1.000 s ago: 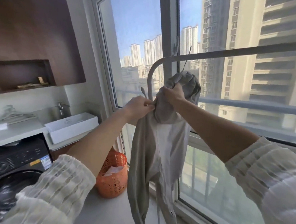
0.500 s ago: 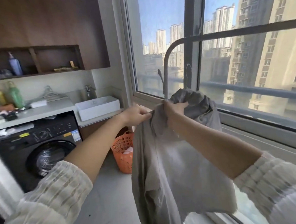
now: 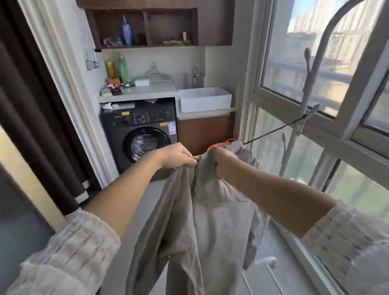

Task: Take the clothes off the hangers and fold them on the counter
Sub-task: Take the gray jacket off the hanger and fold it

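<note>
While I hold it out in front of me, the grey garment (image 3: 208,227) hangs limp below both hands, well short of the counter (image 3: 139,92) above the washing machine (image 3: 139,132). My left hand (image 3: 178,156) pinches the collar edge; my right hand (image 3: 222,162) grips a bunched fistful of cloth beside it. I judge the fabric light, soft and shapeless, likely to slump and twist when laid down. Taking it by the two shoulder seams should spread it flat. No hanger is visible inside.
</note>
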